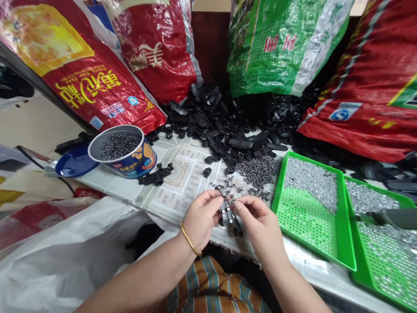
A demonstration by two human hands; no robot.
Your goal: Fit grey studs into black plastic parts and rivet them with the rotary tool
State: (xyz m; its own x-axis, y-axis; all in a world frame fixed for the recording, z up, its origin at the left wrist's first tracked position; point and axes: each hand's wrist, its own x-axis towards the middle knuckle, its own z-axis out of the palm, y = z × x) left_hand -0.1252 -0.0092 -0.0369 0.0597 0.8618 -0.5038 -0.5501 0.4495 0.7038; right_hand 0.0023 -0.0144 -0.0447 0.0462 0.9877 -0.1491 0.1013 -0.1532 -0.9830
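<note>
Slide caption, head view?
Left hand holds a small black part, right hand close beside it, green trays to the right.

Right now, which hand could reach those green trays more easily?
Probably the right hand: it is nearer the green trays, while the left hand is farther from them and holds the black part.

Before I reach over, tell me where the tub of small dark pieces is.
In the head view, the tub stands at the left, between the blue disc and a black assembly, just below the leftmost red sack.
</note>
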